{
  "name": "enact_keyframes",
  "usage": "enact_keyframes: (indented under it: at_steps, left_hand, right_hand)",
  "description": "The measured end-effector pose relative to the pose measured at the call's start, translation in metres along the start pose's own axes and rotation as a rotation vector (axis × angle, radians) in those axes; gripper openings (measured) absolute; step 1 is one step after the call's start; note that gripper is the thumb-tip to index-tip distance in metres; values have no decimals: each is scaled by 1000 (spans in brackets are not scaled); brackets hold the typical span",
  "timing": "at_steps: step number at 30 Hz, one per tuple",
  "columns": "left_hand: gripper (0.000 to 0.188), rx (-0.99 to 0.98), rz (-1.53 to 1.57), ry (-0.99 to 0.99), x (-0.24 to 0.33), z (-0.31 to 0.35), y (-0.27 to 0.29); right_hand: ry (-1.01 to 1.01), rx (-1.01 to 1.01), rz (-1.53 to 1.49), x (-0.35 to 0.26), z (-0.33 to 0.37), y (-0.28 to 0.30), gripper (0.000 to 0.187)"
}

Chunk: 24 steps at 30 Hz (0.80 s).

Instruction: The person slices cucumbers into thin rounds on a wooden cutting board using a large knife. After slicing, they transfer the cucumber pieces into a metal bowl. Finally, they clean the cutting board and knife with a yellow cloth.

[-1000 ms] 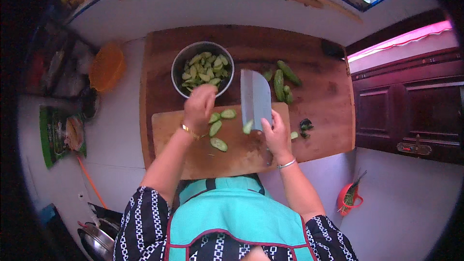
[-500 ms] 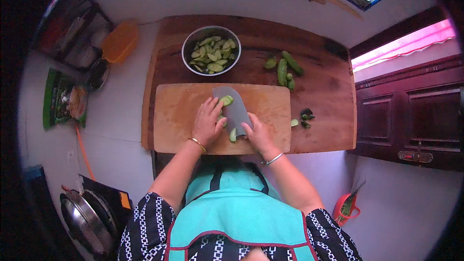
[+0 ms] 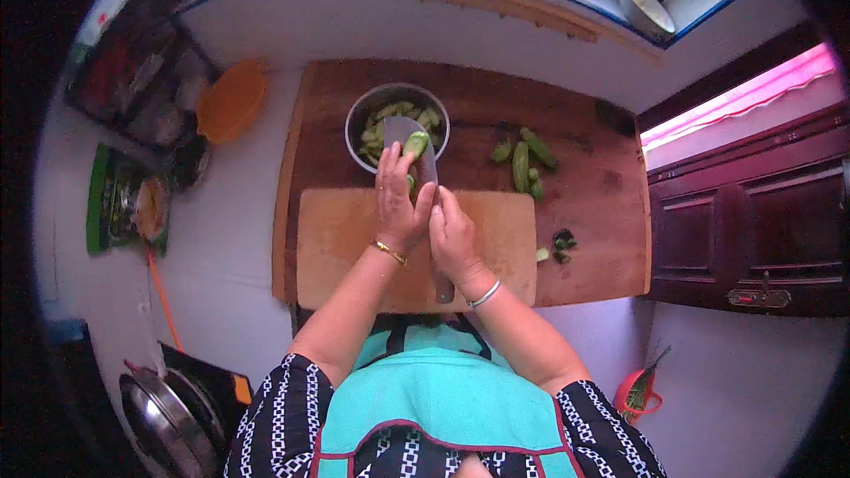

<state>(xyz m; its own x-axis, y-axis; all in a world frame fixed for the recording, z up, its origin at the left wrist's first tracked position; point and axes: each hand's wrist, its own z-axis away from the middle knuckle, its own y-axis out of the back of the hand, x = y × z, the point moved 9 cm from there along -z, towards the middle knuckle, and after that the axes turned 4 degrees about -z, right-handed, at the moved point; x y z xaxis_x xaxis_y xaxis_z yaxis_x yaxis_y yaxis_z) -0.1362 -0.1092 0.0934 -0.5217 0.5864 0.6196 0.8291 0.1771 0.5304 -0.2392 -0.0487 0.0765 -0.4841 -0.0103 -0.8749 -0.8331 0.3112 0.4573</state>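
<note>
My right hand (image 3: 455, 232) grips a kitchen knife (image 3: 398, 129) whose broad grey blade reaches over the near rim of a metal bowl (image 3: 351, 143). Cucumber slices (image 3: 414, 145) lie on the blade. My left hand (image 3: 403, 204) presses against these slices with its fingers pointing forward, holding them to the knife. More cut cucumber pieces (image 3: 432, 117) fill the bowl. Below both hands lies a wooden cutting board (image 3: 341, 235), bare where it shows. Part of the blade is hidden behind my left hand.
On the brown wooden table (image 3: 593, 221), whole cucumbers (image 3: 521, 165) and cut ends lie to the right. Dark green scraps (image 3: 563, 244) sit beside the board. An orange basket (image 3: 232, 102) hangs left, and a dark door (image 3: 735, 212) stands right.
Both hands have moved forward with the knife and cucumber slices, from above the board to the bowl's near rim. The view has tilted slightly upward.
</note>
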Motion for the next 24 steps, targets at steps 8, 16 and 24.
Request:
enact_keyframes:
  at_steps: [8,16,24]
  left_hand:
    - [30,95,178,75,-59,-101,-36]
    - [14,-80,-89,227,-139,-72,-82]
    - [16,-100,89,104,-46,-83,-90]
  right_hand:
    - [-59,53,81,0,-68,4,36]
    - [-268,145,74,59,-42,35,34]
    - [-379,157,-252,82,-55,66,30]
